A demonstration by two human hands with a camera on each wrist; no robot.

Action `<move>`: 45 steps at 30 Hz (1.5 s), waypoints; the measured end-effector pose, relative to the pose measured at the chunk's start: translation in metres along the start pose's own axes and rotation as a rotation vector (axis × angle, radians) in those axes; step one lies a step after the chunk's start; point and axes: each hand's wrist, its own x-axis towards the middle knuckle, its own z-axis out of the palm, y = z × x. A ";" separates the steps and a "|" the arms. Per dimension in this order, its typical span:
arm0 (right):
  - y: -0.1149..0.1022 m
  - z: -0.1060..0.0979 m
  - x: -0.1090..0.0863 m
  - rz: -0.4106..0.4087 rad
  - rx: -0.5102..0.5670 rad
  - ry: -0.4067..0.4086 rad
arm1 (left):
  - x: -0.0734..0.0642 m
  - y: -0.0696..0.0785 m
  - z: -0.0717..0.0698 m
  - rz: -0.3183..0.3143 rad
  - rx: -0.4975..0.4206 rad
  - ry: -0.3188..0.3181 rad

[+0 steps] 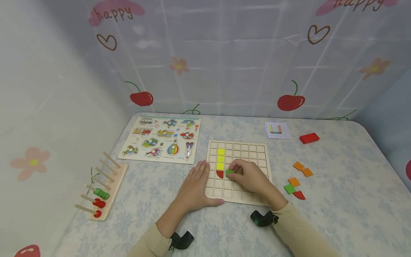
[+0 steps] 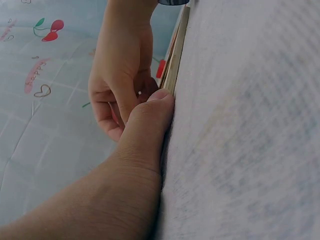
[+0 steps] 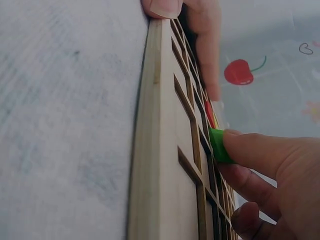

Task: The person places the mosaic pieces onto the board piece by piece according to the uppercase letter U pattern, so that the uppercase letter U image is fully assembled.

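A wooden grid board (image 1: 237,194) lies on the table, with yellow square tiles (image 1: 221,159) in one column and a red quarter-circle tile (image 1: 219,174) right below them. My right hand (image 1: 250,175) pinches a green square tile (image 3: 220,146) between thumb and fingers, at the cells just right of the red tile. In the right wrist view the green tile is tilted against the grid. My left hand (image 1: 194,187) lies with straight fingers along the board's left edge, its thumb (image 2: 150,117) at the front edge.
Right of the board lie several orange tiles (image 1: 298,166), a green tile (image 1: 289,189) and a red quarter-circle (image 1: 299,195). Behind them are a pattern card (image 1: 277,132) and a red block (image 1: 309,138). A picture puzzle (image 1: 160,141) and a bead-peg rack (image 1: 112,192) stand to the left.
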 end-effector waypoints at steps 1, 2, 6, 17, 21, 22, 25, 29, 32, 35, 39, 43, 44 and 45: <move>-0.001 0.001 0.000 -0.001 -0.008 0.001 | 0.000 0.000 0.000 -0.001 0.001 -0.001; -0.001 0.002 0.001 -0.006 -0.015 0.002 | 0.000 0.000 0.000 -0.001 0.002 -0.002; -0.002 0.005 0.002 -0.027 -0.061 0.013 | 0.001 -0.001 0.001 0.000 0.007 -0.003; -0.003 0.003 -0.001 -0.052 -0.074 0.011 | 0.000 0.001 -0.001 0.001 -0.015 -0.005; -0.003 0.002 -0.002 -0.056 -0.078 0.007 | 0.001 0.001 -0.001 0.005 -0.009 -0.004; -0.002 0.003 -0.002 -0.059 -0.081 0.006 | 0.001 0.001 -0.001 0.005 -0.007 -0.002; -0.002 0.002 -0.003 -0.079 -0.091 0.001 | 0.000 0.001 -0.001 0.007 -0.003 0.002; -0.002 0.001 -0.006 -0.123 -0.118 -0.014 | 0.000 0.001 -0.001 0.005 0.002 0.003; 0.000 -0.001 -0.008 -0.150 -0.129 -0.031 | 0.001 0.001 -0.001 0.004 0.002 0.000; 0.003 -0.004 -0.010 -0.154 -0.096 -0.035 | 0.001 0.001 -0.001 0.002 -0.003 -0.003; 0.008 -0.012 -0.014 -0.157 -0.035 -0.032 | 0.001 0.000 0.000 -0.005 -0.005 -0.008; 0.013 -0.024 -0.020 -0.148 -0.014 -0.031 | 0.001 0.000 0.001 -0.012 -0.006 -0.013; 0.015 -0.028 -0.021 -0.144 -0.017 -0.027 | 0.001 0.000 0.001 -0.013 -0.007 -0.014; 0.017 -0.031 -0.023 -0.141 -0.018 -0.026 | 0.001 0.000 0.001 -0.013 -0.008 -0.013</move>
